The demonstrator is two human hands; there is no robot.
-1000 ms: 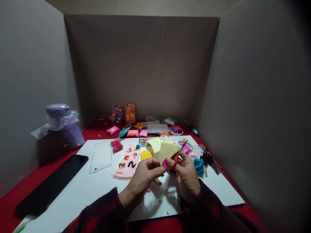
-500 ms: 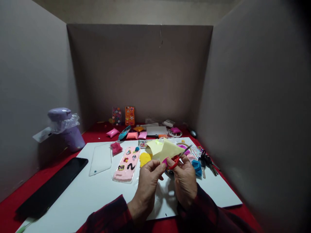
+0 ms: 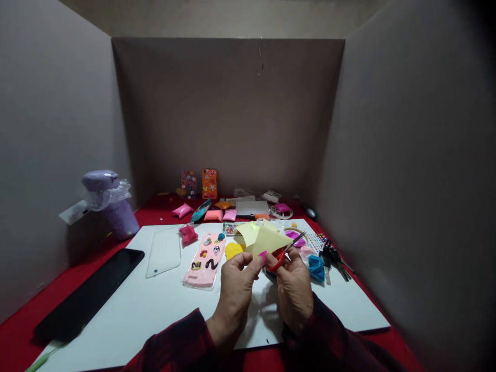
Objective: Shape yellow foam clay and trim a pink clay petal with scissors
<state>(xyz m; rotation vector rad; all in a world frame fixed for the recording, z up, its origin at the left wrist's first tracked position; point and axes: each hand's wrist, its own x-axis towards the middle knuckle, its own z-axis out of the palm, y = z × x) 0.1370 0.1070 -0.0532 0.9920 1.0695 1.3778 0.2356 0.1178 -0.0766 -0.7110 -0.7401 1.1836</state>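
Observation:
My left hand (image 3: 237,289) is closed, with thumb and finger pinching a small magenta piece (image 3: 262,257). My right hand (image 3: 296,292) is closed round red-handled scissors (image 3: 276,260); their blades point up and to the right. Right-hand fingertips meet the left ones at the magenta piece. Pale yellow paper (image 3: 269,241) spreads just beyond the fingertips; whether a hand holds it, I cannot tell. Yellow clay (image 3: 234,251) lies left of the paper. Nearby is a clear phone case (image 3: 204,265) filled with pink clay and small charms.
A clear phone case (image 3: 164,253) and a black phone (image 3: 91,294) are to the left. Keys (image 3: 333,258) and a blue packet (image 3: 316,267) lie right. Clay packets (image 3: 213,215) and decorated cases (image 3: 210,183) are at the back. A purple bottle (image 3: 120,214) stands far left.
The view has shifted slightly, moving the scene a little to the right. Both hands keep nearly the same pose, and the yellow paper has tilted slightly.

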